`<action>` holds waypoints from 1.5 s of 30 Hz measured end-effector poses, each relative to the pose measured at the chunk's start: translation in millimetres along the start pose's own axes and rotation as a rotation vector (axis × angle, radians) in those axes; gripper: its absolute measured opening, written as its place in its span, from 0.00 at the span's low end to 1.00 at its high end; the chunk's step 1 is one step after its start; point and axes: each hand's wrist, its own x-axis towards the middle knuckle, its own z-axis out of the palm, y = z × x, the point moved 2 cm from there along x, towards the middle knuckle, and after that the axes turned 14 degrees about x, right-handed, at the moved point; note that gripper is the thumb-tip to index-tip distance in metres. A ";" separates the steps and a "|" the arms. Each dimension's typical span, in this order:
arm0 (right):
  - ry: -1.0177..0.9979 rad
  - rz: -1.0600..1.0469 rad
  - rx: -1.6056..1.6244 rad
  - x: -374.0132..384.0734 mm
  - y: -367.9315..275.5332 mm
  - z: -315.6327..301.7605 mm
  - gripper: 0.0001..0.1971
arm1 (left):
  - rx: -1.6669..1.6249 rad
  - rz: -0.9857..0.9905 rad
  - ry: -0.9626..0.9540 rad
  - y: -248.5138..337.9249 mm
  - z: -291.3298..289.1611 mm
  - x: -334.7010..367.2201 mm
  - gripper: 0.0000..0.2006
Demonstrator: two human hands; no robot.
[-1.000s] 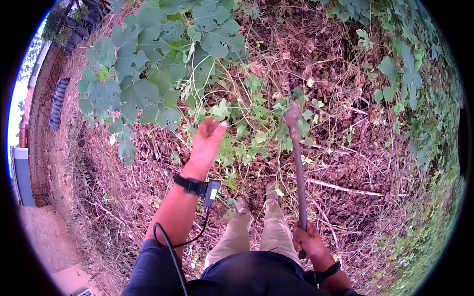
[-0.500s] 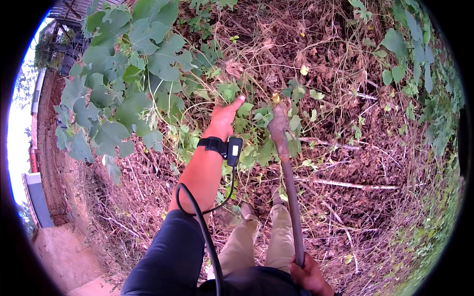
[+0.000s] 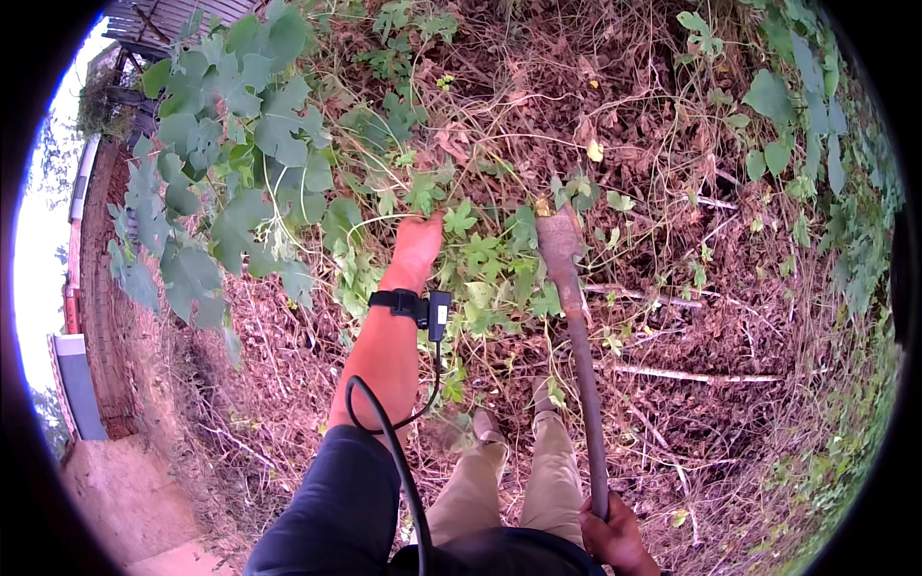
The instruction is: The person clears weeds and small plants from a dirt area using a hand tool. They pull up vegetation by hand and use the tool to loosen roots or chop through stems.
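My left hand is stretched out ahead, closed in a fist among green climbing vines. A pale vine stem runs up to its fingers, and lobed leaves stand just beyond it; the fingertips are hidden. Low at the right, my right hand wraps round the end of a long dark handle. That handle belongs to a tool with a flat, rusty metal blade, whose tip lies among the vines to the right of my left hand. A black strap with a small box and a cable sits on my left wrist.
Large-leafed plants hang at the left, and more climbing leaves line the right edge. Dry brown leaves and tangled stems cover the ground, with pale fallen sticks across it. A wall and a bare path lie far left.
My left hand has drawn slightly back and left, its fingers now curled where a finger pointed out before. The blade has shifted a little right and turned its flat side more into view.
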 end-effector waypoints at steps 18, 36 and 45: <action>0.251 -0.325 0.639 11.9 19.5 -74.0 0.03 | -1.091 0.018 -0.348 -12.3 -34.8 -70.7 0.15; -0.056 -0.418 0.228 47.4 -37.7 -9.6 0.03 | -0.783 -0.285 -0.110 -122.4 -142.5 -315.5 0.09; -0.067 -0.468 0.202 -8.3 -7.3 15.4 0.04 | -1.091 -0.172 -0.146 -156.6 -159.6 -323.0 0.11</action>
